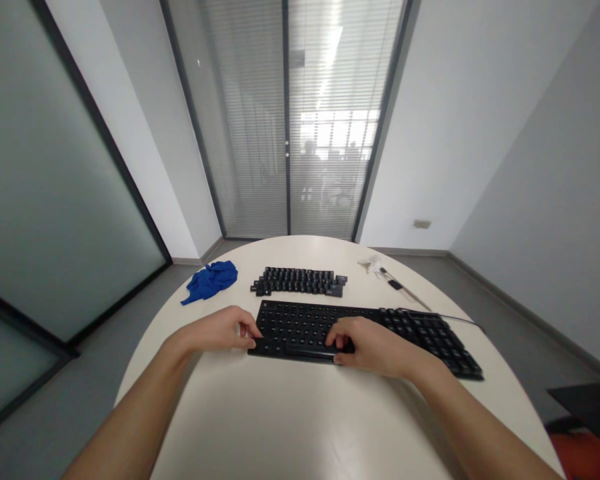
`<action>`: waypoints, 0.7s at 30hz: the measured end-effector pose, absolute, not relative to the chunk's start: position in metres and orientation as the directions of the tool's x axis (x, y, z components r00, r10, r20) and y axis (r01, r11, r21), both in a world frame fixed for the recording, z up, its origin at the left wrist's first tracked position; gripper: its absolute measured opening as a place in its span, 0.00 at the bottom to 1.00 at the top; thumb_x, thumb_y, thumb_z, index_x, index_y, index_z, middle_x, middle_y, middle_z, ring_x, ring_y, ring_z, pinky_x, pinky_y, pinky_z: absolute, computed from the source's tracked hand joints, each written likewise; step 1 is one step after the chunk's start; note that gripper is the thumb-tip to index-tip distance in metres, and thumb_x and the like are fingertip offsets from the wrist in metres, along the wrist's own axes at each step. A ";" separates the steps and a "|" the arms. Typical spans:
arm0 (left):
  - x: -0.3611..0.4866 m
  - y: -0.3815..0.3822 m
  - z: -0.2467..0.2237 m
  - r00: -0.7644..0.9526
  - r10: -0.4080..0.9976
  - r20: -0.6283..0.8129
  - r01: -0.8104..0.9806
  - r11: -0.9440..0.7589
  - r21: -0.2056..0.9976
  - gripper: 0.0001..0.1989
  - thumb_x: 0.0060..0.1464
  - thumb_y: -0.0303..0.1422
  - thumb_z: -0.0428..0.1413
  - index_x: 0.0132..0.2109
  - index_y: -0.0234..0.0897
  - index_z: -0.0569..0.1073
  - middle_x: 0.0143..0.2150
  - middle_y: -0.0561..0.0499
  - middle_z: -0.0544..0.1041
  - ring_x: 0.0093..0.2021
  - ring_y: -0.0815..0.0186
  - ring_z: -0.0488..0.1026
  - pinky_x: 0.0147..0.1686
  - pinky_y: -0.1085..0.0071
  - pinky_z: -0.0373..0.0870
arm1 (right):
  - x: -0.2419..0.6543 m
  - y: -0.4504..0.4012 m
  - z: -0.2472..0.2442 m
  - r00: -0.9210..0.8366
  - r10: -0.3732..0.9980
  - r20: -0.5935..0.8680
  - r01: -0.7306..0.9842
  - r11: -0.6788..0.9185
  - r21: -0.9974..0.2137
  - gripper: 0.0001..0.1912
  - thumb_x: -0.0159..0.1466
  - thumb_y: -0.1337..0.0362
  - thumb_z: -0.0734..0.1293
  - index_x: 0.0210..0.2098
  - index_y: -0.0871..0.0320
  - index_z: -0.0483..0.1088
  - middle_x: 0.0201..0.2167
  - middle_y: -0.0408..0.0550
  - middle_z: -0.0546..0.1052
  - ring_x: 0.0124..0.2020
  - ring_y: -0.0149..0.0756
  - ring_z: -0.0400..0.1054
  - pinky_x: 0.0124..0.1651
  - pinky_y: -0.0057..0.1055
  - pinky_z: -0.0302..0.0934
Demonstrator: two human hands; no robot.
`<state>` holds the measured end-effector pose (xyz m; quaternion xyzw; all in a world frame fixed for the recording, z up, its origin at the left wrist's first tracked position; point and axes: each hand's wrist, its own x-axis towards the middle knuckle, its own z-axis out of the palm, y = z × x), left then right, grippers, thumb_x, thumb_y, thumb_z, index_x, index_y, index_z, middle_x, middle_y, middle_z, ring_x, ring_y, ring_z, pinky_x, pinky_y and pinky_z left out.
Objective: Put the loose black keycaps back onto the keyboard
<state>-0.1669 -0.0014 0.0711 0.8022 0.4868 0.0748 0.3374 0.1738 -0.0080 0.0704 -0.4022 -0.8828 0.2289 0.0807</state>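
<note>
A round, cream table [270, 413] holds a long black keyboard [295, 327]. Just behind it lie rows of loose black keys [300, 283]. A crumpled blue cloth [213, 280] is on the left, and a thin brush [410, 293] and something white and crumpled [370, 264] are on the right.

On a round desk [290, 413], the left grip [226, 328] is at the left end of a black keyboard [293, 323], the right grip [363, 341] over its spacebar [305, 350]; beyond lie rows of keycaps [300, 281], between a blue cloth [211, 280] and a thin stick [414, 297]
</note>
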 end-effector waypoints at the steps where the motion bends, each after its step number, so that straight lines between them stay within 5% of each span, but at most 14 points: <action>1: -0.167 -0.001 0.071 0.515 0.831 -0.208 0.729 -0.298 0.616 0.13 0.49 0.35 0.60 0.41 0.37 0.83 0.35 0.49 0.82 0.35 0.63 0.75 0.34 0.73 0.67 | 0.174 -0.008 0.071 -0.665 0.746 -0.041 0.671 0.573 -0.470 0.12 0.57 0.66 0.72 0.42 0.56 0.78 0.34 0.45 0.78 0.34 0.36 0.70 0.38 0.29 0.60; 21: -0.165 -0.003 0.072 0.514 0.829 -0.219 0.708 -0.266 0.654 0.16 0.49 0.42 0.61 0.40 0.36 0.83 0.35 0.48 0.80 0.33 0.63 0.74 0.32 0.73 0.66 | 0.173 -0.009 0.072 -0.658 0.751 -0.045 0.676 0.564 -0.474 0.12 0.57 0.65 0.72 0.41 0.56 0.78 0.34 0.46 0.78 0.34 0.37 0.70 0.38 0.30 0.61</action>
